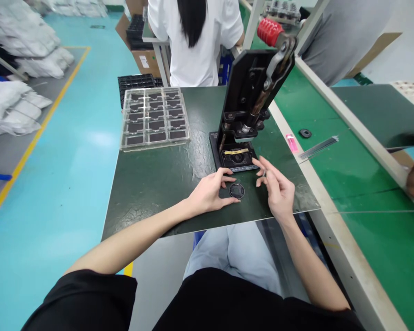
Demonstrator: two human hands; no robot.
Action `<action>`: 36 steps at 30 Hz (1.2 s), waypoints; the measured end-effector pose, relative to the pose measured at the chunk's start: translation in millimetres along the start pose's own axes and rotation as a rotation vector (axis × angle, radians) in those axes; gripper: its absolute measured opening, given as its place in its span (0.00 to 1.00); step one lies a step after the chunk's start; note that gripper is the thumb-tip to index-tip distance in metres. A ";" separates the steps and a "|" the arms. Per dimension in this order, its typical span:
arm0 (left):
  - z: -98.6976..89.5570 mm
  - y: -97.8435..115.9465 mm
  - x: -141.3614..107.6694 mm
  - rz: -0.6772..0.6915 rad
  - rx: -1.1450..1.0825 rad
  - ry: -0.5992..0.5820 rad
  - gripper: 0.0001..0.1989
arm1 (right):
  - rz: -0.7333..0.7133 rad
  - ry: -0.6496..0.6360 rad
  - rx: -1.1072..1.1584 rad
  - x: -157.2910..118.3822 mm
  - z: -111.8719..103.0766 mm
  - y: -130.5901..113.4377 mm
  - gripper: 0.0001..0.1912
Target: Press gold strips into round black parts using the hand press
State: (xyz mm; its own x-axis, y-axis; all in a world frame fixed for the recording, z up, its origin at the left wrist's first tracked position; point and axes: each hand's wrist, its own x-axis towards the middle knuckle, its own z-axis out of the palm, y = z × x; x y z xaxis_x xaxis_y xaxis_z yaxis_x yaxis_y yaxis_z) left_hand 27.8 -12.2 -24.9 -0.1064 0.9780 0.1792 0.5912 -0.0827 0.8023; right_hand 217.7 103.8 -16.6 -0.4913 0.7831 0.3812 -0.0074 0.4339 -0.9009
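A round black part (237, 191) lies on the dark green table (152, 184), in front of a black hand press (243, 96) with a red handle. My left hand (215, 191) curves beside the part's left side, thumb and fingers spread around it; whether a fingertip touches it I cannot tell. To the right of the part, my right hand (278, 188) hovers near the press's front corner, fingers bent and apart, with nothing visible in them. A yellow strip (236, 151) crosses the press base.
A clear tray (155, 117) of dark rectangular pieces stands at the table's back left. On the green conveyor (352, 165) at right are a small black ring (305, 133) and a bundle of thin strips (319, 148). A person in white (196, 46) is beyond the table.
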 end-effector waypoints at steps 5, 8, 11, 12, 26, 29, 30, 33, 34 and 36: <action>-1.3 2.1 -1.0 -0.017 0.028 0.019 0.35 | 0.028 0.075 -0.027 -1.3 4.5 -7.6 0.16; -0.6 2.3 -0.5 -0.022 0.030 0.003 0.34 | 0.060 0.106 0.021 -3.7 11.6 -13.2 0.23; 0.0 2.3 0.0 -0.027 0.026 -0.006 0.33 | 0.140 0.078 0.098 -3.7 18.8 -11.7 0.15; 0.1 2.4 0.1 -0.030 0.026 -0.008 0.34 | 0.158 0.060 0.110 -3.0 20.8 -9.8 0.16; 1.0 3.6 -1.1 -0.048 0.038 -0.002 0.34 | 0.231 -0.127 0.085 2.0 22.6 -3.1 0.21; 0.9 3.0 -1.3 -0.039 0.031 -0.002 0.34 | 0.217 -0.162 0.068 0.7 24.4 -1.6 0.21; 0.9 3.0 -1.3 -0.037 0.030 -0.002 0.34 | 0.211 -0.169 0.056 0.4 24.7 -1.2 0.21; 0.8 3.4 -1.2 -0.041 0.034 -0.001 0.33 | 0.164 -0.179 -0.002 -0.8 24.5 -1.6 0.19; 0.8 3.7 -1.1 -0.042 0.034 -0.001 0.33 | 0.134 -0.184 -0.035 -1.3 24.1 -2.6 0.18; 0.8 4.3 -0.9 -0.044 0.032 -0.001 0.33 | 0.052 -0.203 -0.130 -2.2 23.3 -5.5 0.15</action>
State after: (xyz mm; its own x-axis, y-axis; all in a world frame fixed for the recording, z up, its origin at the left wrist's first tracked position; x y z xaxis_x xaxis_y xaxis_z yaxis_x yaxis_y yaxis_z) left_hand 31.1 -13.3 -22.1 -0.1319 0.9808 0.1439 0.6115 -0.0337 0.7905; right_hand 198.5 89.4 -17.3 -0.6529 0.7061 0.2740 0.1284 0.4597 -0.8787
